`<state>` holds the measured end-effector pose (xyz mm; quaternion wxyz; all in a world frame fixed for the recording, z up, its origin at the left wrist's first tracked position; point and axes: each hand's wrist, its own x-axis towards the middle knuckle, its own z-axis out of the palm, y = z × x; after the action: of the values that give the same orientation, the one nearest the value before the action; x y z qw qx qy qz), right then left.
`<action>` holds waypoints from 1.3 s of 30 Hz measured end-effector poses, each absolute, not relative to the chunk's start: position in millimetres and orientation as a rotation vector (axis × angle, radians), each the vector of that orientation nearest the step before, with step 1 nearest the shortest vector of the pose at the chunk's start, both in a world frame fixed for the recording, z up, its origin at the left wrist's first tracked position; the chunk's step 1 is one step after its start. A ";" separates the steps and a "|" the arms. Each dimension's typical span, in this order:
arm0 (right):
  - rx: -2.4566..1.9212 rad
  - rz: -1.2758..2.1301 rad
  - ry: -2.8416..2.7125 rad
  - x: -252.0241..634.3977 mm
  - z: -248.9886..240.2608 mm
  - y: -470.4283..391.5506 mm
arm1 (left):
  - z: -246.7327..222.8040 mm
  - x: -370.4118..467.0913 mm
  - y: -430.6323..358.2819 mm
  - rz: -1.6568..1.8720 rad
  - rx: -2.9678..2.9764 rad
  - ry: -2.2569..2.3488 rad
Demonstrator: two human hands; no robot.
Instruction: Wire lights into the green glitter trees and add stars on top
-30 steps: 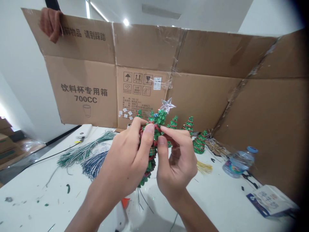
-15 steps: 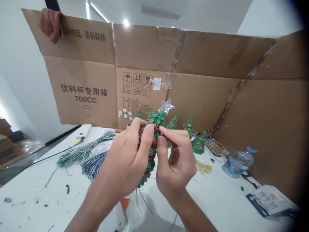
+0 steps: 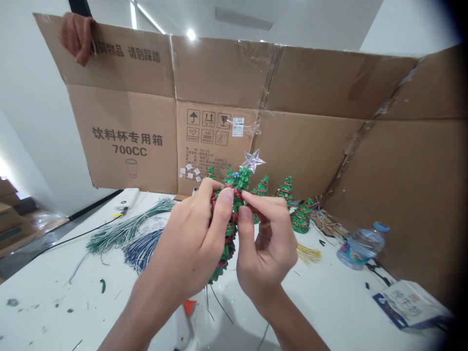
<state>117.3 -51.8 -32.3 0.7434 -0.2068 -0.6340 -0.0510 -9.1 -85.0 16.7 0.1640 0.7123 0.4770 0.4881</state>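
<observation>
A small green tinsel Christmas tree [image 3: 228, 248] is upright in front of me, with a clear plastic star [image 3: 253, 161] on top and a blue bead below the star. My left hand [image 3: 192, 239] is closed around the tree's upper part, its thumb pressing near a red garland [image 3: 237, 195]. On the other side my right hand [image 3: 269, 241] is curled, thumb and index finger at that same garland near the treetop. The exact contact between those fingertips is partly hidden. Thin dark wires hang under the tree's base.
Behind the hands stand several small tinsel trees [image 3: 302, 217]. Bundles of green wire [image 3: 124, 229] and blue wire [image 3: 141, 248] lie left, yellow wire [image 3: 309, 253] right. A water bottle [image 3: 361, 246] and milk carton [image 3: 411, 302] are at right. Cardboard [image 3: 310, 151] walls the back.
</observation>
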 end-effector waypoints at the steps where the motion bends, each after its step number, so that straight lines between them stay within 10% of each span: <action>1: -0.455 -0.105 -1.386 117.1 -32.5 -52.0 | 16.7 -9.2 -85.4 1.394 2.031 1.362; 39: -0.449 -0.082 -1.388 117.8 -33.0 -52.6 | 17.6 -8.5 -85.7 1.395 2.049 1.371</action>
<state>117.8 -52.6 -33.0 0.7448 -0.2049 -0.6339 -0.0374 -8.5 -85.7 17.6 0.1539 0.7146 0.4783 0.4867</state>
